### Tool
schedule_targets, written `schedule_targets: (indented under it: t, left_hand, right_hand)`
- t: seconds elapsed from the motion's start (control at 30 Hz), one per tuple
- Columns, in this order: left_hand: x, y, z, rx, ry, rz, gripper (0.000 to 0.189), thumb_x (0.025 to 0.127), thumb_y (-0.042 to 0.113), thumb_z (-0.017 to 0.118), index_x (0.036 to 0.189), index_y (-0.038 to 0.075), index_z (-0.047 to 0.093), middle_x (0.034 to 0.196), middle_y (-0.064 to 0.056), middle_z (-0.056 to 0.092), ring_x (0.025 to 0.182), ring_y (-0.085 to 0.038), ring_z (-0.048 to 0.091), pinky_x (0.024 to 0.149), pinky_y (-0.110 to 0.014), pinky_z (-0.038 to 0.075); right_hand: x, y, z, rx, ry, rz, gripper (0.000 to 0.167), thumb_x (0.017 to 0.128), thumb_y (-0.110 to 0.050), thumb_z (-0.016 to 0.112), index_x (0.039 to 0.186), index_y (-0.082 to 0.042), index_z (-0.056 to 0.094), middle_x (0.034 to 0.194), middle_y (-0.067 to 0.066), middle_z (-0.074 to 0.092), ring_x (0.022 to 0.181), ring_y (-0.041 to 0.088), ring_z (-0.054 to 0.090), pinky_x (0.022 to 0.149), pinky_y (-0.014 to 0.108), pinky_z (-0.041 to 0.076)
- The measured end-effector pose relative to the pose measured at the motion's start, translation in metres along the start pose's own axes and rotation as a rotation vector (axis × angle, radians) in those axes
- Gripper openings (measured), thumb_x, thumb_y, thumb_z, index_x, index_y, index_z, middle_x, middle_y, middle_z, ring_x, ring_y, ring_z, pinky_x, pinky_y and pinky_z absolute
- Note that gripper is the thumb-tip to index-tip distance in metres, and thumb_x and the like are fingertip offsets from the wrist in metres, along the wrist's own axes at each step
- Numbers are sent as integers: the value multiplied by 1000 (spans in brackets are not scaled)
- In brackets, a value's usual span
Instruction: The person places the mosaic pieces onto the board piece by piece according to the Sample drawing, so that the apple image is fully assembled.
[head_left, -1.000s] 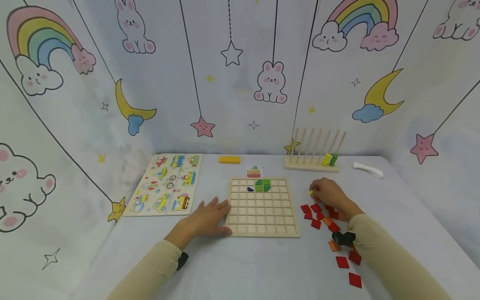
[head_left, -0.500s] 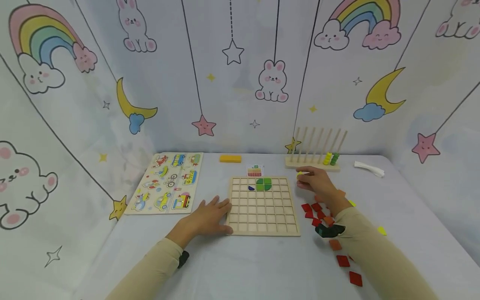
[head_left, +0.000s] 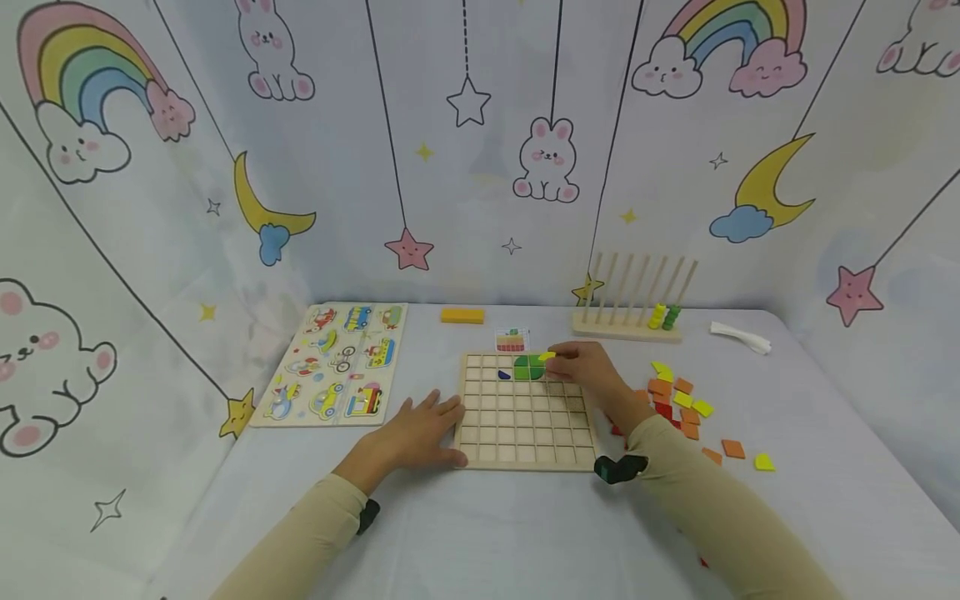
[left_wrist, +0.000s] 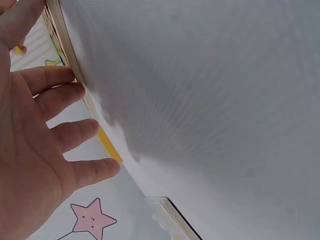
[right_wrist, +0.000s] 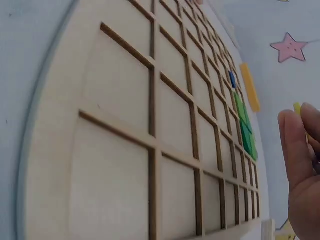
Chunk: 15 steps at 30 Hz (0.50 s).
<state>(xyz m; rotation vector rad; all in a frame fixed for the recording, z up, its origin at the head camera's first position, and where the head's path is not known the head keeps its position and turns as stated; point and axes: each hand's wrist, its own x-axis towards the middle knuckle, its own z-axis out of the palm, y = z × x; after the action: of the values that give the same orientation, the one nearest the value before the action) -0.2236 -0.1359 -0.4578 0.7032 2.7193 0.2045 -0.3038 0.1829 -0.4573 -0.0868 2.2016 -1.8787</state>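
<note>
A wooden grid board (head_left: 517, 429) lies flat in the middle of the table. Against its left edge rests my left hand (head_left: 422, 435), fingers spread and straight. My right hand (head_left: 592, 377) pinches a small yellow tile (head_left: 547, 356) between thumb and fingers, just above the board's upper right part. In the right wrist view the yellow tile (right_wrist: 297, 108) peeks out between the fingertips. Several green tiles (head_left: 525, 368) sit in the upper cells, partly behind the right hand, with a small dark blue tile (head_left: 504, 375) to their left. A printed picture card (head_left: 512, 340) lies behind the board.
Loose red, orange and yellow tiles (head_left: 733, 449) lie to the right, partly under the right forearm. A vehicle puzzle board (head_left: 330, 367) is at the left. Behind stand a yellow-orange block (head_left: 462, 316), a peg rack (head_left: 628, 327) with beads and a white strip (head_left: 740, 337).
My right hand has moved left from the loose tiles to above the board, carrying the yellow tile. My left hand stays at the board's left edge.
</note>
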Motion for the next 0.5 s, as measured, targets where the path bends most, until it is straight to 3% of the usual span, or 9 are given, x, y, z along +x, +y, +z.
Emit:
schedule_targets:
  t: [0.1, 0.23, 0.37, 0.5]
  left_hand:
    - [-1, 0, 0, -6, -1, -3, 87, 89, 61, 70, 158, 17, 40, 166, -1, 32, 156, -35, 20, 119, -68, 21]
    - [-2, -1, -1, -7, 1, 4, 87, 89, 62, 69, 158, 17, 40, 166, -1, 32, 155, -36, 21, 119, -68, 22]
    - [-2, 0, -2, -6, 6, 15, 87, 89, 62, 68, 158, 16, 40, 166, -2, 33, 155, -37, 22, 118, -69, 23]
    - [-2, -1, -1, 2, 16, 12, 87, 89, 62, 68, 157, 15, 41, 166, -2, 34, 154, -37, 23, 118, -69, 24]
  right_hand:
    - [6, -3, 28, -184, -56, -56, 43, 98, -10, 68, 136, 8, 59, 109, 20, 70, 86, 21, 73, 76, 32, 63]
    - [13, -9, 69, -562, -137, -140, 38, 97, -22, 72, 130, -3, 68, 93, 8, 71, 74, 17, 65, 63, 28, 55]
    - [19, -7, 99, -825, -162, -218, 35, 97, -29, 71, 127, -11, 72, 107, 3, 74, 88, 15, 65, 76, 33, 55]
    - [22, -5, 113, -880, -144, -215, 33, 97, -27, 71, 126, -12, 72, 122, 4, 73, 108, 21, 67, 92, 42, 56]
